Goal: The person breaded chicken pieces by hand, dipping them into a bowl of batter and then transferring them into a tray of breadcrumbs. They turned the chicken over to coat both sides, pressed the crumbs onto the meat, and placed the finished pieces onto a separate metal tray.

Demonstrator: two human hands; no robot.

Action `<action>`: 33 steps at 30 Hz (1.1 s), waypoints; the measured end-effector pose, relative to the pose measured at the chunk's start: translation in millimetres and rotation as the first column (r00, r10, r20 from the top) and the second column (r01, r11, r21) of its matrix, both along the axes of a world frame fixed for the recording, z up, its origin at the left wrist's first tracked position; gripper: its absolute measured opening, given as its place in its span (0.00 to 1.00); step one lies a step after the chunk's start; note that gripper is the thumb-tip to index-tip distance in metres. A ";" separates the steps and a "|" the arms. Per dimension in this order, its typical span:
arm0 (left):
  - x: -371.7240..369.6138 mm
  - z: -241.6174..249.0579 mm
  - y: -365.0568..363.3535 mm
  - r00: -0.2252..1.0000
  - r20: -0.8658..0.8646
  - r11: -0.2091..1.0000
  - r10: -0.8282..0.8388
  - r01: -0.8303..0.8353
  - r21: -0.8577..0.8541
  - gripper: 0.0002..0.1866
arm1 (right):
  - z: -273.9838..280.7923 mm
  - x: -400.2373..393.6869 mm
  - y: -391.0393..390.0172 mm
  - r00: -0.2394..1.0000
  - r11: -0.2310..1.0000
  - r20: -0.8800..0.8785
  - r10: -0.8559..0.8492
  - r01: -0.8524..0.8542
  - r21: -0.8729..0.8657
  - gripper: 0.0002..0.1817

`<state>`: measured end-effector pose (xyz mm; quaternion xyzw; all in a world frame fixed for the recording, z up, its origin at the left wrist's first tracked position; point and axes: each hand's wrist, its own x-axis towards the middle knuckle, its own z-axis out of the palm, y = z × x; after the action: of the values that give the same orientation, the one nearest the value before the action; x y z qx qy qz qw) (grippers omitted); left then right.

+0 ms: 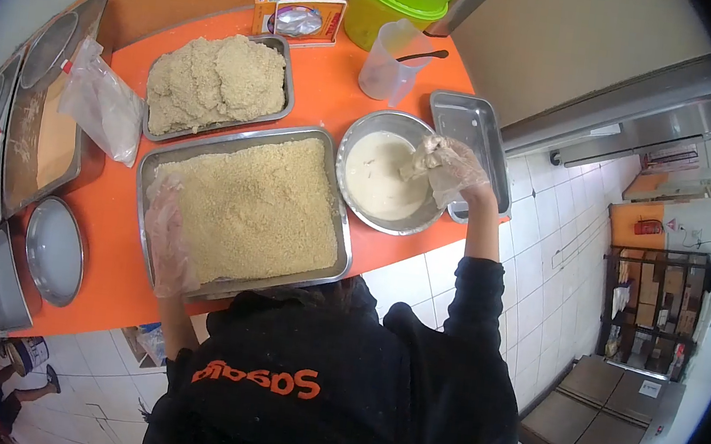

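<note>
My right hand [453,170], in a clear plastic glove smeared with batter and crumbs, is over the right side of a steel bowl [348,193] of white batter [383,172]. Its fingers are drawn together toward the batter; what they hold blends with the coated glove. My left hand [171,236], also gloved in clear plastic, rests at the left side of a large metal tray [337,246], its fingers stretched along the edge of the pale yellow crumbs [256,206] and nothing visible in them.
Behind the large tray, a smaller tray heaped with crumb mixture [218,84] stands beside a plastic bag [104,106]. A measuring jug [384,63] and green tub [370,18] are at the back. An empty metal tray [477,117] lies right of the bowl; steel pans [54,249] sit left.
</note>
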<state>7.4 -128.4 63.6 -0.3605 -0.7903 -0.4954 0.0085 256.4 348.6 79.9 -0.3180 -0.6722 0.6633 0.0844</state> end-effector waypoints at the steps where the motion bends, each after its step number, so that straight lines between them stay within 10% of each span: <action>1: 0.8 1.7 2.9 1.000 -0.019 1.000 -0.006 0.007 0.021 0.21 | 1.5 -2.0 -7.1 0.996 0.995 -0.013 -0.085 0.085 -0.048 0.10; 14: -5.7 -27.2 -2.1 0.992 0.085 0.989 -0.095 0.085 0.118 0.19 | -7.0 -27.7 -27.7 0.976 0.986 -0.172 -0.132 0.112 -0.122 0.07; 17: -0.8 -25.9 -1.0 0.993 0.056 0.990 -0.107 0.101 0.101 0.19 | -52.4 -40.1 -8.6 0.985 0.916 0.028 -0.169 0.147 0.373 0.06; 20: -1.6 -28.6 -0.1 0.993 -0.042 0.987 -0.115 0.119 0.108 0.21 | -17.2 -40.5 -26.8 0.986 0.509 0.031 -0.166 0.058 0.859 0.07; 23: -4.9 -33.7 -0.3 0.980 -0.165 0.986 -0.109 0.128 0.105 0.22 | -0.4 -40.2 -20.6 0.927 0.426 0.229 -0.298 -0.086 0.901 0.15; 26: -1.3 -31.0 -2.1 0.996 -0.042 0.996 -0.076 0.078 0.046 0.19 | 1.5 -57.1 -28.7 0.601 0.490 0.723 -0.342 -0.542 0.682 0.20; 33: 0.3 -30.3 7.1 0.999 0.049 1.000 -0.022 0.023 -0.007 0.18 | -44.1 -73.7 -59.3 0.657 0.484 0.663 -0.359 -0.477 0.734 0.24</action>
<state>7.7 -121.3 33.3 -0.3573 -0.7879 -0.5012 -0.0177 182.7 289.3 35.8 -0.4450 -0.8915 0.0332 -0.0782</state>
